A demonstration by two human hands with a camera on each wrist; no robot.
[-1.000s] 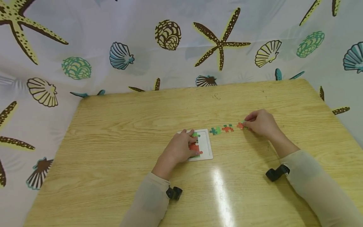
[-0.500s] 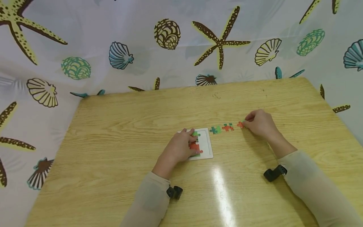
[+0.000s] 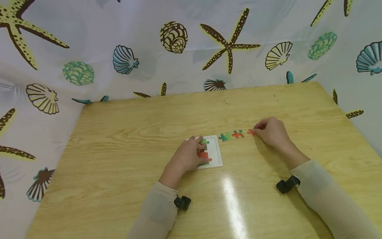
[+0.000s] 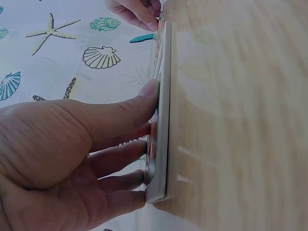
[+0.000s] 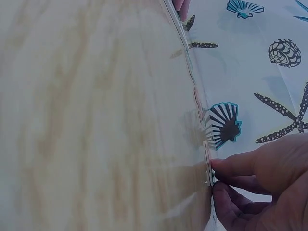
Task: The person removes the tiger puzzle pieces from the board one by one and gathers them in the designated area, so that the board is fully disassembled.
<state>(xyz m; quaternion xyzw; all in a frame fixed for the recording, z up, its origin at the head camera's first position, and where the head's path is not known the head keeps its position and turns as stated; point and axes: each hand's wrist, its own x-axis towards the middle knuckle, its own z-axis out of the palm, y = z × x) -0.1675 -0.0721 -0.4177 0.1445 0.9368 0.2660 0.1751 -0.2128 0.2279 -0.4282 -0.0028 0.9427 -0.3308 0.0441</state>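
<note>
My left hand (image 3: 186,156) rests on a white puzzle board (image 3: 216,154), its fingertips spread over red and green pieces fitted in the board's left part. In the left wrist view, the thumb and fingertips press on the face of the board (image 4: 163,115), seen edge-on. Over to the right, my right hand (image 3: 273,132) pinches the right end of a red puzzle piece (image 3: 250,132) at the tabletop; its fingertips cover part of it. Between the board and that piece lie a green puzzle piece (image 3: 224,137) and a red-and-green puzzle piece (image 3: 237,134).
The wooden table (image 3: 128,139) stretches around the board on all sides. A white curtain (image 3: 143,33) printed with shells and starfish hangs behind its far edge and along the sides. Each forearm wears a small black camera, one on the left sleeve (image 3: 155,205).
My right fingertips have shifted slightly left over the red piece, hiding more of its right end. The left hand and the board stay in place; the head view shifts slightly.
</note>
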